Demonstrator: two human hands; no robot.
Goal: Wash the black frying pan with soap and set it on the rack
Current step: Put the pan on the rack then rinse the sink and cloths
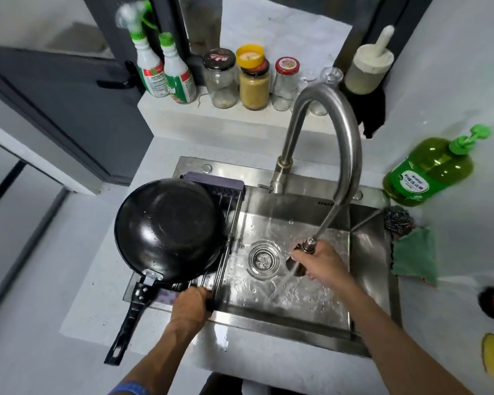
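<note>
We see the black frying pan (169, 229) resting on the roll-up rack (226, 243) across the sink's (365, 280) left side. Our left hand (190, 305) curls round the rack's near end; our right hand (320, 265) grips the pull-out spray head (307, 246), water running

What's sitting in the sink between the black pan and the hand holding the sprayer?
In the head view, only the round drain strainer on the wet sink floor lies between the frying pan and the right hand.
</note>
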